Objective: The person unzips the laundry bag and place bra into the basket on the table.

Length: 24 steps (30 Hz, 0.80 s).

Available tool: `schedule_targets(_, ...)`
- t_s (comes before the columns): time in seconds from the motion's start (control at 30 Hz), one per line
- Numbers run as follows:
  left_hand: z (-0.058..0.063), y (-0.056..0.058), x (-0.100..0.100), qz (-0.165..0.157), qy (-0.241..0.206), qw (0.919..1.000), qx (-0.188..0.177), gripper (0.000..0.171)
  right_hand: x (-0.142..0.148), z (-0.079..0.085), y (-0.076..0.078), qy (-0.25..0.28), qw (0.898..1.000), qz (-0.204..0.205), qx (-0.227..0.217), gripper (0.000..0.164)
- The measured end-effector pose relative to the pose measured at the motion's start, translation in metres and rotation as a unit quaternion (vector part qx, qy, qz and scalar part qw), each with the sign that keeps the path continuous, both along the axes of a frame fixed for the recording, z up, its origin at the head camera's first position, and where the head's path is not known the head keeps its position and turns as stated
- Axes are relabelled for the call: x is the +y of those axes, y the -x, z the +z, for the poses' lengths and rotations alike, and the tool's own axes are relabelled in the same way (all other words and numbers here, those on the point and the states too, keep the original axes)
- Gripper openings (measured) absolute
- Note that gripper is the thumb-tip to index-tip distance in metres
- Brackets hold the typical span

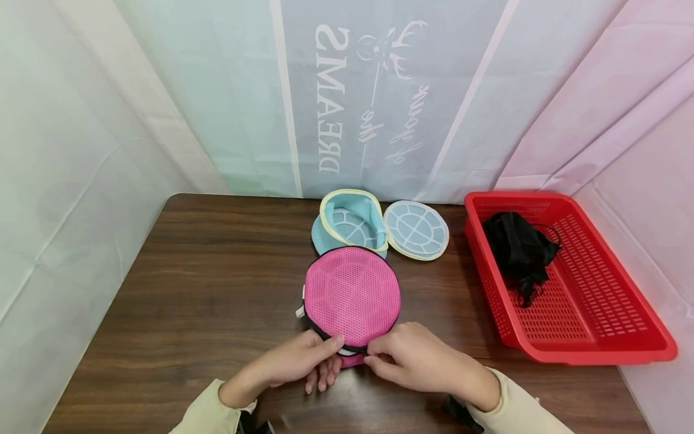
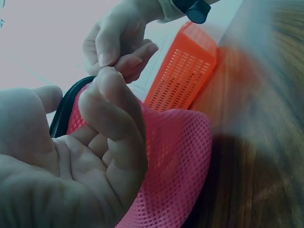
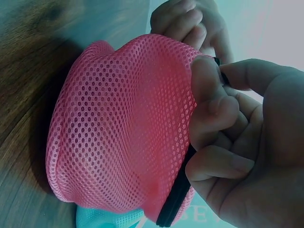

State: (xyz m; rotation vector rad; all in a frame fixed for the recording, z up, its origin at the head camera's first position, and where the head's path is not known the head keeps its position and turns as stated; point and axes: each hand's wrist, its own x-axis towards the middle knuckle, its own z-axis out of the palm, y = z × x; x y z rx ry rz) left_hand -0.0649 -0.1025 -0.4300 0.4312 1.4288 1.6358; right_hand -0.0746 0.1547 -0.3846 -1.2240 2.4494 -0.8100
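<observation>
A round pink mesh laundry bag (image 1: 352, 289) with a black zip edge (image 3: 175, 194) sits on the table in front of me. On its near side my left hand (image 1: 300, 358) holds the rim, thumb on the top edge and fingers below. Just to the right, my right hand (image 1: 414, 358) pinches the black zip edge between thumb and forefinger. The right wrist view shows the bag's mesh side (image 3: 109, 118) bulging out, with a small gap along the near zip in the head view. A white tag (image 1: 300, 311) sticks out at the bag's left.
Behind the pink bag stands a light-blue mesh bag (image 1: 368, 211) with yellow trim, its round lid (image 1: 417, 229) folded out to the right. A red plastic basket (image 1: 591, 355) at the right contains a crumpled black cloth item (image 1: 515, 247). Printed curtains (image 1: 244, 90) border the wooden table (image 1: 217, 271).
</observation>
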Motion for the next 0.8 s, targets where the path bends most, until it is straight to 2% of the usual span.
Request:
schedule_targets(0.1,0.0006,-0.0013,0.0014,0.014,0.003,0.9999,-0.009,0.063,-0.0030,0.0003,-0.0001,-0.003,1.000,0.000,0.004,0.035)
schedule_targets(0.4,-0.0013,-0.0028,0.0051,0.023,-0.028,0.9989,-0.030,0.068,-0.0082,0.0006,-0.0004,-0.013,1.000,-0.011,0.006,0.034)
schedule_targets(0.53,-0.0010,-0.0039,0.0069,0.019,-0.029,0.9989,-0.032,0.068,-0.0096,-0.0018,-0.0016,-0.011,1.000,-0.010,0.005,0.034)
schedule_targets(0.67,-0.0016,-0.0040,0.0078,0.022,-0.029,0.9987,-0.036,0.060,-0.0098,-0.0036,-0.0026,-0.006,1.000,-0.004,0.009,0.033)
schedule_targets(0.8,-0.0043,-0.0041,0.0068,0.038,-0.032,0.9971,-0.058,0.047,-0.0101,-0.0051,-0.0037,-0.003,1.000,-0.001,0.012,0.032)
